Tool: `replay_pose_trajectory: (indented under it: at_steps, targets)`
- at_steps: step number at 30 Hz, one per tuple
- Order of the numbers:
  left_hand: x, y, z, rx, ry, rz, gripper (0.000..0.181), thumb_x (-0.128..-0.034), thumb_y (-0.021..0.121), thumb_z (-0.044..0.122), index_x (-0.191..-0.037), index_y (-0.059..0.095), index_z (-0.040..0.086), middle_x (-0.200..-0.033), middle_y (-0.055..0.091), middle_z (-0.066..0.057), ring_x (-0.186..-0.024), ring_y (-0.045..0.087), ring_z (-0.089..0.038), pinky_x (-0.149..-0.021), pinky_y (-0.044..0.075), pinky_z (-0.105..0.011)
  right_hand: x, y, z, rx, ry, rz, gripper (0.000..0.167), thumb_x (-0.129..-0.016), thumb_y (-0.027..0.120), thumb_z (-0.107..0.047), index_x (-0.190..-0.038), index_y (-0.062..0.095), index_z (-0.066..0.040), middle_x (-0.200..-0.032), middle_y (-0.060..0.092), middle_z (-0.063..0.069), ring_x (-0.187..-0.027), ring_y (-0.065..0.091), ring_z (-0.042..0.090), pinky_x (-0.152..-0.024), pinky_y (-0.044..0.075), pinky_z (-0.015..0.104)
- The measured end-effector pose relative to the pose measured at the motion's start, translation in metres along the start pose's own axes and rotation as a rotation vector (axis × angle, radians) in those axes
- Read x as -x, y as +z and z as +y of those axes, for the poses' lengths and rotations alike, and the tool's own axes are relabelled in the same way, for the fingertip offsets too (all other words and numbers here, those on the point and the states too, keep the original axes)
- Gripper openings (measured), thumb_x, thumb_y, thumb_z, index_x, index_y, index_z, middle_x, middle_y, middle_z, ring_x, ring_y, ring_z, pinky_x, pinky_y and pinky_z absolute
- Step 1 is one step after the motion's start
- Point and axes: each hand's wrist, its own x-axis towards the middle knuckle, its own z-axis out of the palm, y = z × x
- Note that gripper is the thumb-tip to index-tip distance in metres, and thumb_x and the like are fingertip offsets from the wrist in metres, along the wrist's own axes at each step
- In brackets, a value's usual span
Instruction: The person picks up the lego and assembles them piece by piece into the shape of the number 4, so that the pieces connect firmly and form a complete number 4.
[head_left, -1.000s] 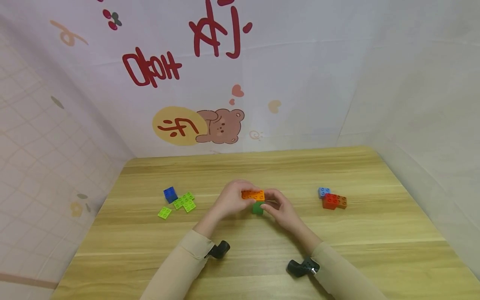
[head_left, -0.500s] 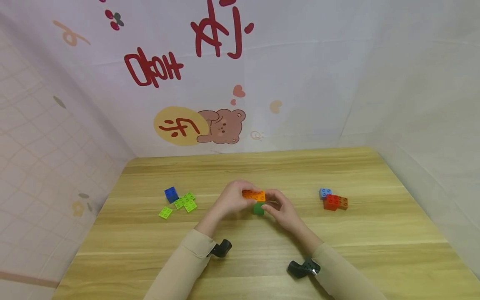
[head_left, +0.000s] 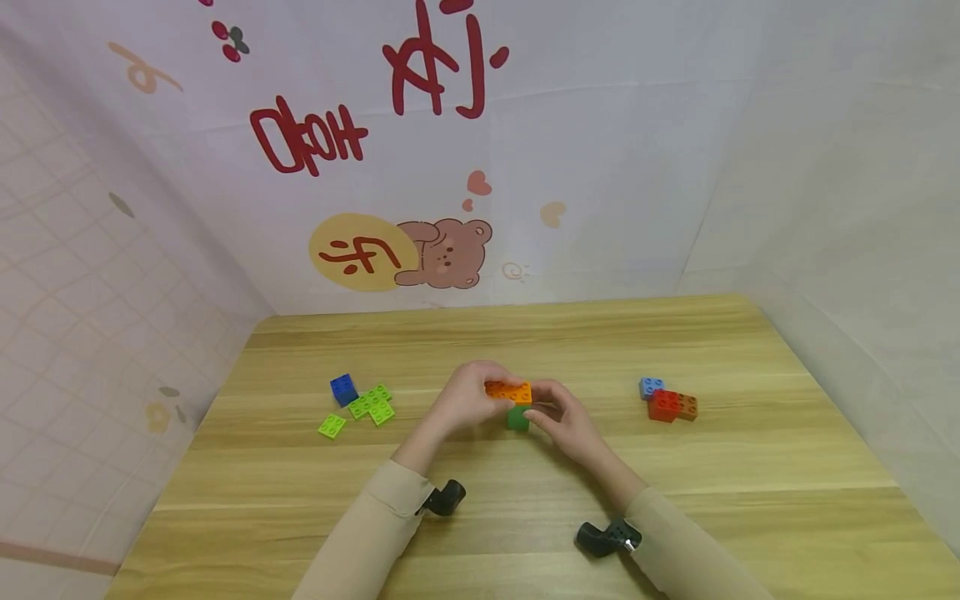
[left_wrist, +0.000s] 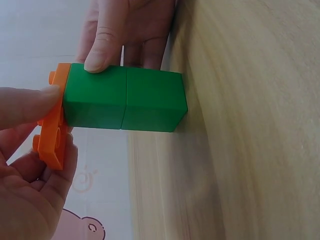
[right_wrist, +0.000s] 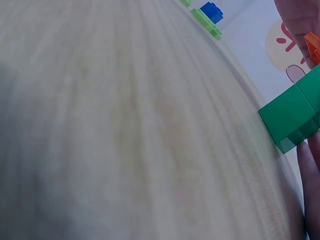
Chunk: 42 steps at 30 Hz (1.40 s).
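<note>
Two green toy building bricks (left_wrist: 125, 100) are stacked upright on the table, with an orange building plate (head_left: 519, 392) on top that overhangs to the left. My left hand (head_left: 472, 398) pinches the overhanging part of the orange plate, thumb on its studded face and fingers beneath, as the left wrist view shows. From the other side, my right hand (head_left: 566, 423) grips the upper green brick, its thumb on the near face. Its other fingers are partly hidden behind the stack. The right wrist view catches only part of the green stack (right_wrist: 292, 117) and the orange plate (right_wrist: 313, 46).
To the left on the wooden table (head_left: 480, 508) lie a blue brick (head_left: 343, 390), joined or touching lime-green plates (head_left: 372, 404), and a separate lime-green plate (head_left: 332, 427). Red (head_left: 663, 406), brown (head_left: 686, 406) and light-blue (head_left: 652, 387) bricks sit to the right. A printed cloth (head_left: 600, 167) hangs behind.
</note>
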Motion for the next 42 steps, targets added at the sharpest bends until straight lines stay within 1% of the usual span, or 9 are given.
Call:
replay_pose_trajectory:
  at_steps: [4, 10, 13, 15, 20, 22, 27, 32, 42]
  targets:
    - [-0.001, 0.001, 0.0, 0.004, -0.005, 0.002, 0.026, -0.0829, 0.079, 0.006, -0.109, 0.077, 0.01, -0.107, 0.069, -0.001, -0.104, 0.061, -0.021, -0.095, 0.05, -0.038, -0.001, 0.0, 0.017, 0.004, 0.0, 0.006, 0.034, -0.091, 0.065, 0.009, -0.123, 0.056, 0.007, -0.123, 0.059, 0.022, -0.115, 0.058, 0.034, -0.099, 0.048, 0.053]
    - [0.0, 0.002, -0.002, 0.006, 0.018, 0.009, 0.027, -0.0833, 0.078, 0.005, -0.11, 0.077, 0.009, -0.107, 0.07, -0.002, -0.103, 0.061, -0.021, -0.094, 0.05, -0.039, -0.001, -0.002, 0.022, -0.007, 0.009, 0.009, 0.032, -0.092, 0.067, 0.002, -0.123, 0.058, 0.002, -0.123, 0.06, 0.018, -0.115, 0.058, 0.032, -0.099, 0.049, 0.047]
    - [0.001, 0.002, -0.002, 0.004, 0.03, 0.015, 0.028, -0.0835, 0.078, 0.005, -0.111, 0.077, 0.009, -0.107, 0.07, -0.003, -0.104, 0.061, -0.022, -0.094, 0.05, -0.039, 0.0, -0.002, 0.02, -0.006, 0.008, 0.01, 0.032, -0.092, 0.068, -0.001, -0.122, 0.059, 0.001, -0.123, 0.06, 0.016, -0.115, 0.059, 0.029, -0.1, 0.049, 0.044]
    - [0.001, 0.002, -0.003, 0.006, 0.038, 0.02, 0.027, -0.0836, 0.078, 0.005, -0.111, 0.077, 0.009, -0.107, 0.07, -0.003, -0.104, 0.06, -0.022, -0.093, 0.05, -0.039, 0.0, -0.001, 0.011, -0.001, 0.003, 0.01, 0.031, -0.092, 0.067, 0.001, -0.122, 0.058, 0.003, -0.122, 0.06, 0.019, -0.114, 0.059, 0.03, -0.099, 0.049, 0.047]
    - [0.002, 0.003, -0.003, -0.002, 0.063, 0.029, 0.027, -0.0835, 0.078, 0.005, -0.11, 0.076, 0.008, -0.107, 0.07, -0.003, -0.104, 0.059, -0.022, -0.094, 0.049, -0.039, 0.001, 0.0, 0.009, 0.002, 0.008, 0.012, 0.032, -0.091, 0.065, 0.007, -0.122, 0.057, 0.006, -0.122, 0.059, 0.022, -0.114, 0.058, 0.032, -0.098, 0.048, 0.052]
    - [0.003, 0.003, -0.002, -0.004, 0.077, 0.032, 0.027, -0.0834, 0.078, 0.006, -0.11, 0.076, 0.008, -0.107, 0.07, -0.004, -0.104, 0.059, -0.022, -0.094, 0.049, -0.04, 0.001, -0.001, 0.01, 0.002, 0.009, 0.009, 0.033, -0.091, 0.065, 0.006, -0.123, 0.057, 0.006, -0.123, 0.059, 0.022, -0.114, 0.058, 0.031, -0.098, 0.048, 0.051]
    - [0.004, 0.004, -0.004, -0.028, 0.106, 0.04, 0.027, -0.084, 0.078, 0.006, -0.111, 0.075, 0.008, -0.11, 0.069, -0.004, -0.106, 0.059, -0.023, -0.095, 0.049, -0.039, 0.001, 0.0, -0.01, 0.002, 0.006, -0.006, 0.032, -0.092, 0.065, 0.006, -0.123, 0.056, 0.009, -0.123, 0.058, 0.024, -0.115, 0.057, 0.037, -0.098, 0.048, 0.053]
    - [0.004, 0.006, -0.006, -0.051, 0.109, 0.044, 0.028, -0.0857, 0.076, 0.006, -0.113, 0.074, 0.008, -0.113, 0.069, -0.005, -0.11, 0.058, -0.024, -0.097, 0.048, -0.039, 0.001, 0.0, -0.013, -0.006, 0.012, -0.011, 0.033, -0.092, 0.065, 0.005, -0.123, 0.055, 0.009, -0.124, 0.058, 0.026, -0.116, 0.056, 0.042, -0.098, 0.048, 0.052]
    - [0.007, 0.007, -0.008, -0.093, 0.17, 0.06, 0.031, -0.087, 0.076, 0.007, -0.117, 0.073, 0.01, -0.114, 0.07, -0.004, -0.11, 0.059, -0.022, -0.097, 0.048, -0.039, 0.001, 0.001, -0.014, -0.003, 0.017, 0.0, 0.032, -0.092, 0.065, 0.006, -0.122, 0.055, 0.01, -0.122, 0.059, 0.025, -0.114, 0.057, 0.04, -0.098, 0.048, 0.054]
